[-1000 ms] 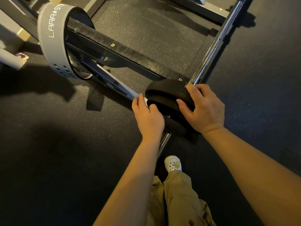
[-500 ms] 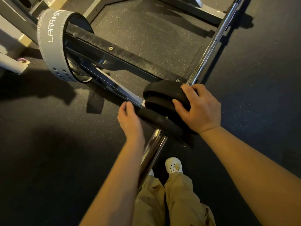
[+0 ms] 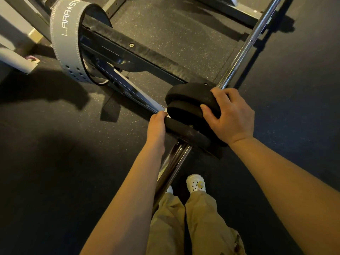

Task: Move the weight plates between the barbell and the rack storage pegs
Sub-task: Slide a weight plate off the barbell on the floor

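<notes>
Three black weight plates sit on the chrome barbell sleeve (image 3: 173,162). The two inner plates (image 3: 185,96) are pressed together. The outer plate (image 3: 189,132) stands a little apart, nearer me. My right hand (image 3: 230,115) grips the rims of the inner plates, with fingers over the top and thumb on the near face. My left hand (image 3: 156,126) curls over the left rim of the outer plate. The bar shaft (image 3: 244,50) runs away to the upper right.
The black rack safety arm (image 3: 132,46) crosses under the bar, with a grey lifting belt (image 3: 64,39) looped around it at the upper left. A rack base beam (image 3: 230,10) lies at the top. My legs and a white shoe (image 3: 196,184) stand below the sleeve on black rubber flooring.
My left hand left the plates, swung out to the left, then came back and took the outer plate's rim. More bare sleeve shows near me. My right hand stayed on the inner plates.
</notes>
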`<action>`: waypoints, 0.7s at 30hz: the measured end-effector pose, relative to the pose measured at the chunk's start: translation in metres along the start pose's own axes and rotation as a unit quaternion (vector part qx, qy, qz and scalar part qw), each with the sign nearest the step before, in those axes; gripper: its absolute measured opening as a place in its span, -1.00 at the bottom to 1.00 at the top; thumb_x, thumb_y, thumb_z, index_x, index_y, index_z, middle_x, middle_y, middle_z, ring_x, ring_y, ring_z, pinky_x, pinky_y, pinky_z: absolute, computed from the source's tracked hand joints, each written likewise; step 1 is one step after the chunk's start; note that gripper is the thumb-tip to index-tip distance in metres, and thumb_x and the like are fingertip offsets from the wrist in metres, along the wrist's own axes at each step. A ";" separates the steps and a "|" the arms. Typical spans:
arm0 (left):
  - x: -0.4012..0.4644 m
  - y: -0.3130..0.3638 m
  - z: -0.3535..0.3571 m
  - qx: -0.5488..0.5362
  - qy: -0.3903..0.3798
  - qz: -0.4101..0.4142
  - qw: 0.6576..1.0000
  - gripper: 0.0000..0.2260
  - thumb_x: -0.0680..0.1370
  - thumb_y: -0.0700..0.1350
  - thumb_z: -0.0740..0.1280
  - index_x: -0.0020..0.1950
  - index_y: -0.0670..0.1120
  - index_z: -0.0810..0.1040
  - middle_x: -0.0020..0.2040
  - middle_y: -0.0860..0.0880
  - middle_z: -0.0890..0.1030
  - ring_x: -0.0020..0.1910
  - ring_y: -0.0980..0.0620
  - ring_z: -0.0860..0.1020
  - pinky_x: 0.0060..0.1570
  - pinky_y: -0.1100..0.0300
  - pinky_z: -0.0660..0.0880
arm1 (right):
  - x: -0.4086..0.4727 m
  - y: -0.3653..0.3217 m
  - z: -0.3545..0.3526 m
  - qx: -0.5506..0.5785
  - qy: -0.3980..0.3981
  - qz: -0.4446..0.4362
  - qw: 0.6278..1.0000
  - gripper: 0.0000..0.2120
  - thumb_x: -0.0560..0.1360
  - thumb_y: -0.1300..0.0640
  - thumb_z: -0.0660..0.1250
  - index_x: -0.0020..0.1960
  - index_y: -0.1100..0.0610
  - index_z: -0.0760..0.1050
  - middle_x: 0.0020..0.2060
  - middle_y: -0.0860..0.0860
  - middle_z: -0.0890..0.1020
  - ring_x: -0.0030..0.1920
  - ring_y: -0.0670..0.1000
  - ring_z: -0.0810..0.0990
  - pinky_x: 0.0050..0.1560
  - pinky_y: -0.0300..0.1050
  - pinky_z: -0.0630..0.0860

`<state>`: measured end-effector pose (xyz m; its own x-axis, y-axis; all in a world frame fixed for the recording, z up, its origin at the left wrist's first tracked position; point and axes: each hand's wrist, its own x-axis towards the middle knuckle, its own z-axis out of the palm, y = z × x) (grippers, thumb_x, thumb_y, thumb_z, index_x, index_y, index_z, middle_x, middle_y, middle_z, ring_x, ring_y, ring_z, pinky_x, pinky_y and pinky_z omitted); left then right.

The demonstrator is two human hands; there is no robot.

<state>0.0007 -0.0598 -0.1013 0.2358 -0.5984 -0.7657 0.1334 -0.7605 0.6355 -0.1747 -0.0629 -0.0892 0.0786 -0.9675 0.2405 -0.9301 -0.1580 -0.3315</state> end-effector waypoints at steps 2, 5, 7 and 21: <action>-0.002 -0.002 0.001 0.013 0.006 0.027 1.000 -0.68 0.60 0.06 0.17 0.30 -0.03 0.42 0.06 -0.04 0.47 -0.03 0.10 0.41 -0.15 0.19 0.26 | 0.000 0.001 0.000 0.000 0.000 0.000 1.000 -0.57 0.54 -0.18 0.20 0.25 0.10 0.43 0.01 0.13 0.52 -0.16 0.06 0.52 -0.29 -0.17 0.40; -0.005 -0.008 0.002 0.039 0.044 0.114 0.992 -0.80 0.59 0.03 0.22 0.15 0.00 0.49 0.14 -0.06 0.46 0.02 0.08 0.45 -0.11 0.21 0.33 | 0.002 0.002 0.001 0.001 -0.001 -0.001 1.000 -0.56 0.54 -0.19 0.19 0.24 0.10 0.43 0.01 0.14 0.52 -0.16 0.07 0.52 -0.29 -0.16 0.41; -0.011 -0.013 0.005 0.058 0.067 0.173 0.981 -0.87 0.56 -0.01 0.27 0.08 0.00 0.50 0.16 0.01 0.43 0.03 0.10 0.45 0.01 0.15 0.38 | 0.002 0.003 0.001 0.000 0.001 -0.003 1.000 -0.55 0.54 -0.20 0.18 0.24 0.10 0.43 0.01 0.14 0.53 -0.17 0.07 0.52 -0.29 -0.16 0.40; -0.058 -0.063 0.012 0.367 0.147 0.456 0.798 -0.73 0.58 0.08 0.16 0.15 0.02 0.54 0.34 -0.02 0.34 0.40 -0.08 0.29 0.27 0.03 0.21 | 0.002 0.004 0.003 -0.008 -0.004 -0.006 1.000 -0.54 0.54 -0.21 0.18 0.25 0.11 0.43 0.01 0.14 0.53 -0.16 0.08 0.53 -0.30 -0.12 0.47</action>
<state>-0.0334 0.0202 -0.0981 0.1423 -0.9842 0.1054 -0.7964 -0.0506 0.6026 -0.1769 -0.0661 -0.0922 0.0918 -0.9670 0.2375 -0.9346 -0.1660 -0.3146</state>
